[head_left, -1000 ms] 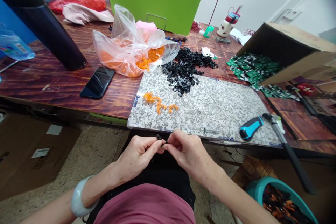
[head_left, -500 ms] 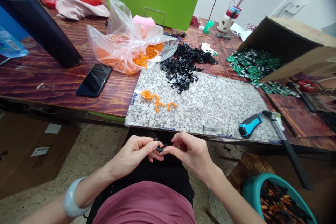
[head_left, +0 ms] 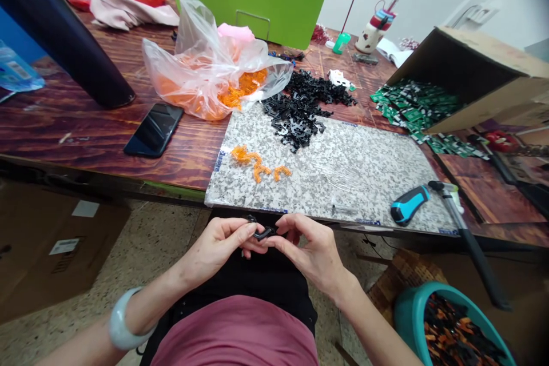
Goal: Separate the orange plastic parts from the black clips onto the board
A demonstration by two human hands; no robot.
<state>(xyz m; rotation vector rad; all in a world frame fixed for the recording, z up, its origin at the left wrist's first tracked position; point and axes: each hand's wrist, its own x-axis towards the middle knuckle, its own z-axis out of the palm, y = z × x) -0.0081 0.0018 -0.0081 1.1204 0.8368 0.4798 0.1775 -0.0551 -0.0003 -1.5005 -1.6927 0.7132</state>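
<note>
Over on the left, the left hand (head_left: 217,251) pinches a small black plastic piece (head_left: 263,233) between thumb and fingertips, out above the lap, and the right hand (head_left: 311,254) holds its other end. That piece looks light and stiff, small enough to slip, so fingertips at its ends look the place to hold it. Just ahead runs the near edge of the granite slab (head_left: 274,209), with open speckled stone beyond, then a blue-handled tool (head_left: 409,204) lying towards the right.
</note>
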